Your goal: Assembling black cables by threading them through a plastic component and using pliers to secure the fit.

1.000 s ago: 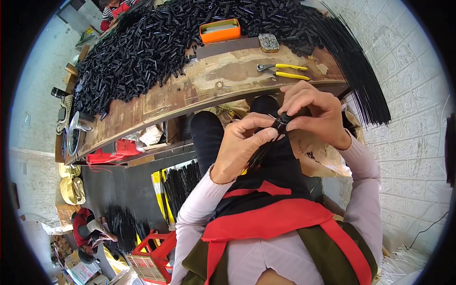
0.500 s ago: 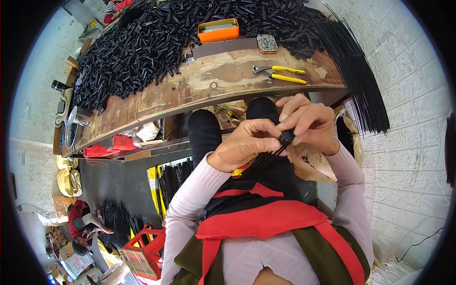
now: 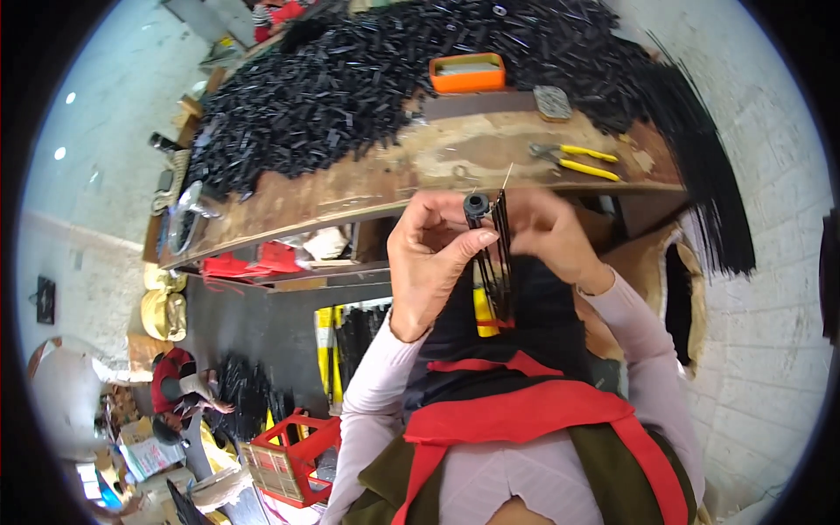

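Observation:
My left hand (image 3: 429, 262), fingers curled and thumb pressed in front, grips a black ringed hub (image 3: 476, 206) with its round hole facing up. A bundle of thin black rods (image 3: 495, 280) hangs below the hub, down toward my lap. My right hand (image 3: 547, 229) is beside the rods on the right, smeared by motion, so its fingers cannot be made out. A fine pale wire (image 3: 509, 175) sticks up by the rods; what holds it is unclear. Beyond my hands, yellow-handled pliers (image 3: 582, 162) lie on the wooden workbench (image 3: 367, 182).
A large heap of short black tubular parts (image 3: 297, 114) covers the far bench. On it sit an orange box (image 3: 467, 73) and a small square container of metal bits (image 3: 552, 103). Long black rods (image 3: 713, 192) overhang the right end. A red crate (image 3: 293, 459) and another person (image 3: 179, 389) are lower left.
My hands, earlier pinched together on the black hub, have moved apart and up toward the bench edge. The hub now faces upward in my left hand. The view has shifted, moving the bench rightward.

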Motion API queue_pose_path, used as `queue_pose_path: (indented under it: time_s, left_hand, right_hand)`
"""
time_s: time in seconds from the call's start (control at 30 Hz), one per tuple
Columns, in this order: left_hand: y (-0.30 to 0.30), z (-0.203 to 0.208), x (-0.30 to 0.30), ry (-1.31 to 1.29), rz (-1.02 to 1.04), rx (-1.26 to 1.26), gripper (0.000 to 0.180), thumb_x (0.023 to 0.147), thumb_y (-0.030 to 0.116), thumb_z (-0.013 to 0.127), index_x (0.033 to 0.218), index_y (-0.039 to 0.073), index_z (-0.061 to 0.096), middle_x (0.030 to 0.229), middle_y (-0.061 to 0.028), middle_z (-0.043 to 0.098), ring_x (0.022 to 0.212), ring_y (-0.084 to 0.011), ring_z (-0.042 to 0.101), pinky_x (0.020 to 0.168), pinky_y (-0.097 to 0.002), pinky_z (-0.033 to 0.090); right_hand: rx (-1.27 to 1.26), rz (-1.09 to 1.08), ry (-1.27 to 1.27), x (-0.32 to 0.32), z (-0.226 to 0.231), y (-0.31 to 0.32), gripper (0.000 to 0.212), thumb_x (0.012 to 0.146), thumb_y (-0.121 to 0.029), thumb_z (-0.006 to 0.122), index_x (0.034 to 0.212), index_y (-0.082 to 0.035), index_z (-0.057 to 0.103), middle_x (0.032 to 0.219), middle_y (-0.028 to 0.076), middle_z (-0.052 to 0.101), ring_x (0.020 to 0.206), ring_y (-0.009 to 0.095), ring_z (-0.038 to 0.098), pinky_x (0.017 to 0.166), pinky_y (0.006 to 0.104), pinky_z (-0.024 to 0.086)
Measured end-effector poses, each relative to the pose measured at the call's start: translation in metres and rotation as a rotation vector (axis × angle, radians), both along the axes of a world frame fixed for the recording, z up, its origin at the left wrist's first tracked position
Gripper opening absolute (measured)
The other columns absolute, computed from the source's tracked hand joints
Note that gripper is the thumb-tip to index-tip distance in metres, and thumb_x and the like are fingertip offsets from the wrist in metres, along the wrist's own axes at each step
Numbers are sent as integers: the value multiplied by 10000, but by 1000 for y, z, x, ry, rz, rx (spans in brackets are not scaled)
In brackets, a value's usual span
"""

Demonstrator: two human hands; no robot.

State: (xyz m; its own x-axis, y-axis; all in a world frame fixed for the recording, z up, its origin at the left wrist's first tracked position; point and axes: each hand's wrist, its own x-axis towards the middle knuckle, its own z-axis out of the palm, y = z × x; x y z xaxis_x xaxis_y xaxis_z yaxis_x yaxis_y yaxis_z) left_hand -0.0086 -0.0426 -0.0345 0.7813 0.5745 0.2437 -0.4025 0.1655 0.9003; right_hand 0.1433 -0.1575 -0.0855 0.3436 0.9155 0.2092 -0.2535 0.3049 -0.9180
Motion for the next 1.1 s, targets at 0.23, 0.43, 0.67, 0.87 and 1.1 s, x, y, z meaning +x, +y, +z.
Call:
queue_pose_path:
  time_s: [0.23,0.43,0.67,0.87,1.1]
  left_hand:
    - [31,-13,-7,28,94,76,482,773,-37,786,1181,42,543,779,4,604,747,-81,600,706,-216,494]
    - [41,-14,-4,21,64,42,415,813,-15,759,1169,35,552,791,-1,609,740,-100,605,706,-235,500]
    - [36,-10,-1,98,107,187,312,941,105,640,1213,-14,545,1004,-68,653,887,-129,622,812,-268,503]
    - [25,-14,2,205,286,409,316,1007,97,520,1281,-59,516,1016,-71,639,927,-120,587,829,-249,478]
    - [29,-20,5,144,193,121,352,930,136,670,1226,-38,591,949,-54,657,842,-122,626,765,-246,509]
  right_hand:
    - [-175,6,-31,-40,-22,14,67,863,-16,696,890,43,683,789,53,676,735,109,643,678,230,500]
    - [-177,-50,-222,-44,-13,17,62,869,-21,694,889,34,674,781,53,679,719,101,643,655,230,496]
    - [-202,-109,-158,-43,-16,31,120,856,-79,720,819,21,665,709,13,657,655,41,585,593,198,450]
    - [-208,-146,-188,-42,-27,40,120,838,-82,738,822,21,678,704,16,667,638,44,584,578,209,456]
    - [-122,-393,-556,-53,-23,45,160,815,-109,760,852,19,670,675,86,629,576,109,548,554,276,444]
